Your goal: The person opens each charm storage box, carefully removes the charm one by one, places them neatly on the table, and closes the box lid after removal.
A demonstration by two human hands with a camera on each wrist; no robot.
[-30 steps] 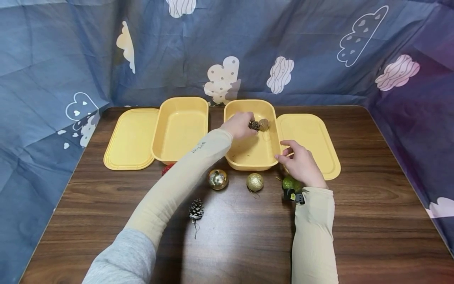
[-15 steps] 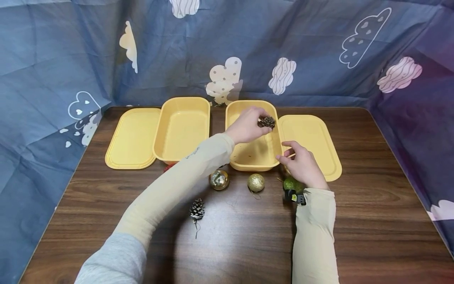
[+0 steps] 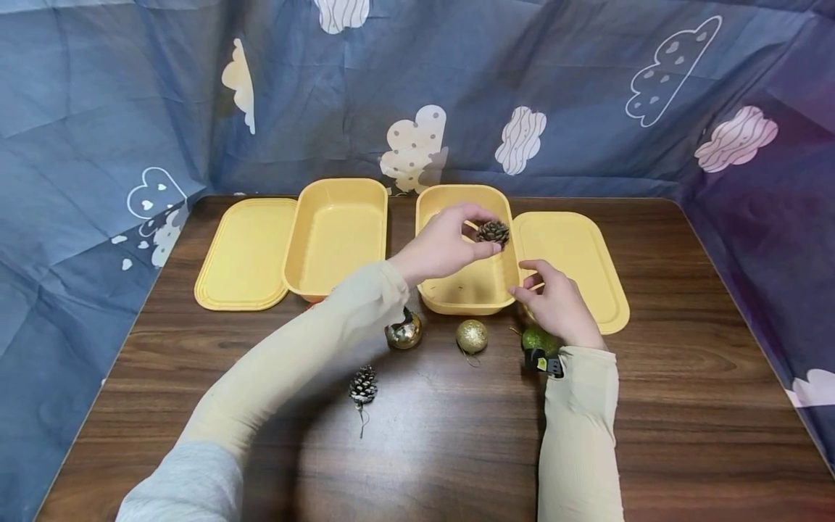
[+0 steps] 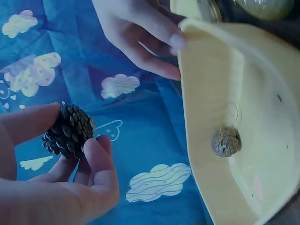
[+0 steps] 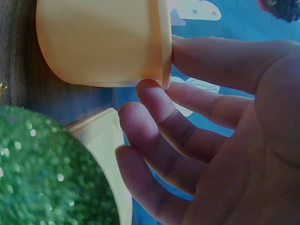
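Note:
My left hand pinches a brown pine cone between thumb and fingers, above the right yellow container. In the left wrist view the pine cone is held up apart from the container wall. A small brown ball ornament with a string loop lies inside that container. My right hand rests loosely bent fingers against the container's right side near its front corner. In the right wrist view its thumb touches the rim. A green glitter ball sits close below this hand.
A second yellow container stands at left, beside a yellow lid. Another lid lies at right. In front are a shiny gold ball, a gold glitter ball and a frosted pine cone. A red item is mostly hidden by the left arm.
My left hand has lifted the pine cone from inside the right container and moved it rightward, then slightly toward me. The right hand stays at the container's side.

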